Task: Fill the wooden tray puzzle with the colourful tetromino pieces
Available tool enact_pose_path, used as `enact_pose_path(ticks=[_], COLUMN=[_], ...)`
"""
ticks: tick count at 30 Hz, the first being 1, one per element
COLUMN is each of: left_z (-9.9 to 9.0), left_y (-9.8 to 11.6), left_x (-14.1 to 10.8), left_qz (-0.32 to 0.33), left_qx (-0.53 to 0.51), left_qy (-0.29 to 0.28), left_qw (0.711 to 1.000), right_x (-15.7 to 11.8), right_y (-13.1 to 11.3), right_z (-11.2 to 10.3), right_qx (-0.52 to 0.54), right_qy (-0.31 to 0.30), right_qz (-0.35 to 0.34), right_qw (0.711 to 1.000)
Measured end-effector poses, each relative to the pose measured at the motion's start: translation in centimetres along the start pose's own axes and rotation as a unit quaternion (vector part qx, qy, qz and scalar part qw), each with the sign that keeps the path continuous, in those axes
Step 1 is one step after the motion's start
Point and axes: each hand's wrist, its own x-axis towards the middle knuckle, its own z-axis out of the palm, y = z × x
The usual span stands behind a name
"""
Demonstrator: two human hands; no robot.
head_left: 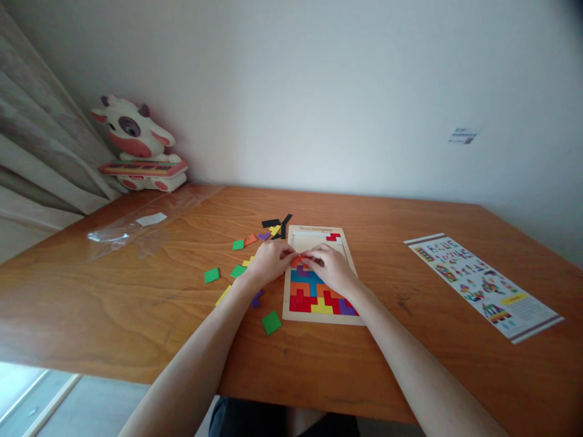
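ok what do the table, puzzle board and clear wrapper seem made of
Table: wood or wood veneer, lightly glossy; brown grain shows.
Puzzle board: probably wood, matte; light tan frame.
Clear wrapper: likely plastic film, shiny; transparent with bright creases.

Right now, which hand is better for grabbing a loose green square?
Probably the left hand: it's on the side where the loose green squares lie. The right hand is over the wooden puzzle board, farther from them. Both hands are busy at an orange-red puzzle piece, though.
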Motion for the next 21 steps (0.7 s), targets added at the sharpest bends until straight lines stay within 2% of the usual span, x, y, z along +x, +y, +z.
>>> enact_pose_path(ticks=[3, 10, 16, 21], left_z=[0.1, 0.5, 0.3, 0.1], left_y=[0.1, 0.8, 0.6, 1.2], left_x=[-0.3, -0.6, -0.8, -1.2], left_qz=[0.014, 0.027, 0.039, 0.017], left_qx=[0.031, 0.072, 0.062, 0.069], left_qy=[0.010, 0.021, 0.013, 0.007], left_qw=[0.999, 0.997, 0.997, 0.997], right_x=[-0.2, -0.3, -0.5, -0.7], right_y=[-0.4, -0.7, -0.7, -1.0], right_z=[-0.1, 0.2, 0.3, 0.1], right_qx=[-0.017, -0.017, -0.031, -0.042], right_qy=[-0.010, 0.007, 0.010, 0.008], right_qz=[-0.012, 0.009, -0.006, -0.012], right_qw=[1.000, 1.000, 0.999, 0.999])
